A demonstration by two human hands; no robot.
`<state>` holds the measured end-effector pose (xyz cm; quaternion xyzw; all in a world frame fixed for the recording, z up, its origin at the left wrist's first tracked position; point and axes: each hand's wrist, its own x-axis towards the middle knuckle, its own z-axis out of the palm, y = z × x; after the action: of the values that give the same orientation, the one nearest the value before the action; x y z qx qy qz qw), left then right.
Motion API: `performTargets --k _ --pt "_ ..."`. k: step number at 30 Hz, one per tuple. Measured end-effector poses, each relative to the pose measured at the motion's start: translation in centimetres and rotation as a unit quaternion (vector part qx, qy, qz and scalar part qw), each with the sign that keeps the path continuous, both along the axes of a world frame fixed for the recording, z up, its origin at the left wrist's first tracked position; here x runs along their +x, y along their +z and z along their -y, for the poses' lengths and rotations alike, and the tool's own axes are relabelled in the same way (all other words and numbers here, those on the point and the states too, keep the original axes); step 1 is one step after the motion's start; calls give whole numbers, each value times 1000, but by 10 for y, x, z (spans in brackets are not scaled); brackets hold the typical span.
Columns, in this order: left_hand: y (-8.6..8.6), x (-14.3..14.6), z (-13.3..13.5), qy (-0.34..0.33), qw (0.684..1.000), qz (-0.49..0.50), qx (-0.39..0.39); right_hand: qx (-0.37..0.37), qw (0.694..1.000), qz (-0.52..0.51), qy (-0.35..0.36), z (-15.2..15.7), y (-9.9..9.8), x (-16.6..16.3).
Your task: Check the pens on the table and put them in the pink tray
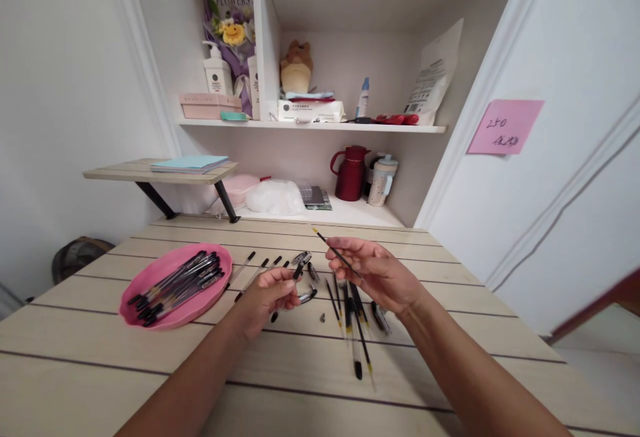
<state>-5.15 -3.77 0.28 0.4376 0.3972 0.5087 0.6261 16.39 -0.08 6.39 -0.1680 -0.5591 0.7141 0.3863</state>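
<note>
Right hand point(381, 275) hovered over the table point(100, 347), grip pinched shut on a thin refill point(336, 253), tip tilted up, clear of the loose pen parts point(353, 320) below; left hand's point(269, 295) grip closed on a black pen piece point(299, 270), facing it, near the pink tray point(154, 278)

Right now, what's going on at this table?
A person is working with pen parts at a wooden table. The right hand pinches a thin refill. The left hand holds what looks like a pen barrel. More loose parts lie between the hands. A pink tray holds finished black pens.
</note>
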Motion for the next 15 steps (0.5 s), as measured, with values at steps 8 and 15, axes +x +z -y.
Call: performTargets --k 8,15 --pt "1 7 5 -62 997 47 3 35 998 23 -38 1 8 10" --pt "-2 6 5 -71 996 43 24 129 963 76 -225 10 7 -6"
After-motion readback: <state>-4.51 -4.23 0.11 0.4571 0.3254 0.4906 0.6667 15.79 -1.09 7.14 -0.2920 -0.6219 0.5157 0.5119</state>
